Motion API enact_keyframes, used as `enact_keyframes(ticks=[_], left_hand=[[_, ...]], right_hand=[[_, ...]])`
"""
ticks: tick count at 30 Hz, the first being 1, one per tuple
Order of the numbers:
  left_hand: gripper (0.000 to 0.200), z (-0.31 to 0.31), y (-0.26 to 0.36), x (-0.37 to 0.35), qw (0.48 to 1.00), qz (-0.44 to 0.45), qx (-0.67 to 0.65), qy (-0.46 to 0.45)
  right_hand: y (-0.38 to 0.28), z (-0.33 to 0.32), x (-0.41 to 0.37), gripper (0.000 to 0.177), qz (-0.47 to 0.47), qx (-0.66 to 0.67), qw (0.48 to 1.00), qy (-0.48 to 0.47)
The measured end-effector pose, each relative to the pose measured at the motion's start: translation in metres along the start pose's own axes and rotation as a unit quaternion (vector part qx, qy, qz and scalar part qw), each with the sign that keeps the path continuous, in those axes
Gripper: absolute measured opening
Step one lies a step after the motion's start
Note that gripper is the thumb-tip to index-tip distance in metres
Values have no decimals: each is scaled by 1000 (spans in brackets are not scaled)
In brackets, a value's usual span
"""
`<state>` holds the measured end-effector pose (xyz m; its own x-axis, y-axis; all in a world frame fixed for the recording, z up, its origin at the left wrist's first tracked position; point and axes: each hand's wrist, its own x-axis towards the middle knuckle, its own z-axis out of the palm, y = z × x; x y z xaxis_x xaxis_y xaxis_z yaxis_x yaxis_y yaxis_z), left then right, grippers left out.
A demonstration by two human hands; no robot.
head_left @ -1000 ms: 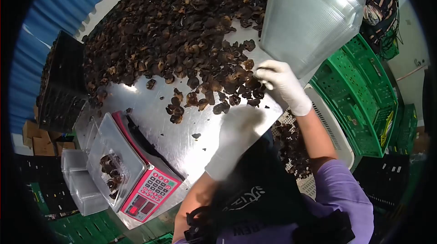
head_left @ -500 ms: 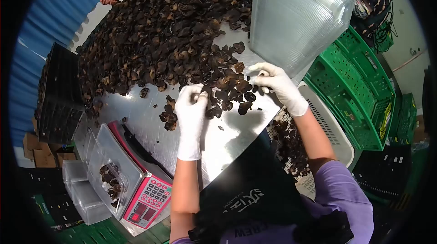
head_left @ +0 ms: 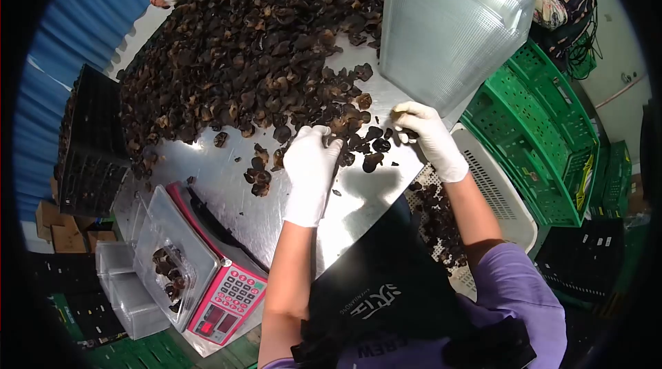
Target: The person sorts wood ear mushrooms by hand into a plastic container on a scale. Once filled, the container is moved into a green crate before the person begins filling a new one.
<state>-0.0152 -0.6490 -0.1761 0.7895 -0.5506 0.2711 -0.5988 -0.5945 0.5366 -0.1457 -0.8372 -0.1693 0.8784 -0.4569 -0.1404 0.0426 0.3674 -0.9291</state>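
Observation:
White gloves cover both hands. My left hand [head_left: 310,168] reaches into a loose group of dark wood ear mushrooms [head_left: 355,121] at the near edge of a large heap. Its thumb and fingers are bent together around a dark mushroom, mostly hidden by the glove. To the right, my right hand [head_left: 429,138] is raised beside the same group. Its fingers curl in, and a dark brown piece of wood ear shows between them. Small mushrooms lie between the hands, and a little cluster [head_left: 258,177] sits left of my left hand.
A pink scale [head_left: 231,300] bears a clear plastic box [head_left: 172,259] with some mushrooms. Stacked clear trays [head_left: 452,31] stand at the back right of the metal table [head_left: 221,162]. Green crates [head_left: 538,128] and a white basket [head_left: 514,210] are at right. Two other people work nearby.
My left hand has moved right, further into the loose mushrooms. My right hand has drawn slightly right, and its fingers have curled in more. The co-worker's hand at top left has shifted left.

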Motion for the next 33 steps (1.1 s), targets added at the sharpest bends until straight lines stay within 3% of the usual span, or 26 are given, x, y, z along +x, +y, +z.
enact_keyframes(ticks=[2, 5, 7, 8, 9, 10, 12, 13, 15, 16, 17, 18, 20, 21, 22, 23, 24, 26, 28, 29, 32, 33], left_hand=[[18, 7, -2, 4, 995, 41, 90, -35], [16, 2, 7, 5, 998, 7, 28, -47], [12, 3, -3, 2, 974, -37, -220, -37], [12, 8, -16, 1, 927, -43, -371, -31], [12, -19, -2, -1, 844, -158, -504, -96], [8, -22, -12, -1, 744, -184, -631, -119], [9, -29, -17, -7, 671, -195, -708, -103], [14, -25, -22, -8, 665, -188, -716, -102], [17, -24, -21, -13, 666, -186, -715, -102], [21, -23, -20, -16, 667, -184, -715, -103], [28, -22, -19, -18, 667, -202, -706, -127], [24, -26, -6, -19, 712, -228, -652, -128], [12, -11, 8, -30, 738, -254, -609, -144], [2, -7, 14, -38, 816, -227, -511, -150], [6, 5, 23, -43, 839, -242, -466, -142], [10, 8, 29, -45, 934, -143, -303, -124], [15, 10, 35, -45, 986, -38, -126, -100], [19, 32, 36, -48, 994, -10, -11, -104], [19, 30, 41, -46, 990, -30, -5, -137], [18, 32, 38, -46, 991, -29, -4, -133], [13, 31, 38, -47, 992, -37, -5, -123], [12, 30, 34, -48, 992, -29, -82, -97]], right_hand=[[10, -19, -2, 20, -17, 178, 982, -58], [17, -37, -5, 31, -39, 251, 961, -113], [9, -35, -12, 39, -32, 250, 962, -102], [10, -36, -12, 39, -32, 251, 962, -101], [11, -37, -9, 42, -29, 234, 967, -93], [12, -37, -7, 45, -27, 216, 972, -85], [14, -32, -2, 26, -17, 187, 980, -68], [13, -29, 2, 18, 17, 73, 996, -42], [-1, -6, 3, 8, 34, -177, 984, -9], [13, 0, 15, 13, -123, -341, 932, -3], [17, 0, 16, 18, -131, -462, 877, 4], [9, 9, 15, 23, -136, -576, 806, 10], [12, 11, 27, 30, -78, -644, 760, -45], [10, 14, 29, 30, -80, -672, 735, -49], [8, 16, 29, 29, -83, -699, 709, -53], [8, 15, 28, 29, -83, -699, 709, -53], [9, 13, 26, 25, -106, -644, 758, -17], [12, 5, 21, 16, -121, -480, 868, 29], [-4, -1, 10, 10, -5, -166, 986, -5], [-6, -5, 5, 5, 6, -107, 994, 3], [6, -25, -3, 15, 36, -22, 999, 8], [7, -30, -5, 15, 35, -22, 999, 9]])
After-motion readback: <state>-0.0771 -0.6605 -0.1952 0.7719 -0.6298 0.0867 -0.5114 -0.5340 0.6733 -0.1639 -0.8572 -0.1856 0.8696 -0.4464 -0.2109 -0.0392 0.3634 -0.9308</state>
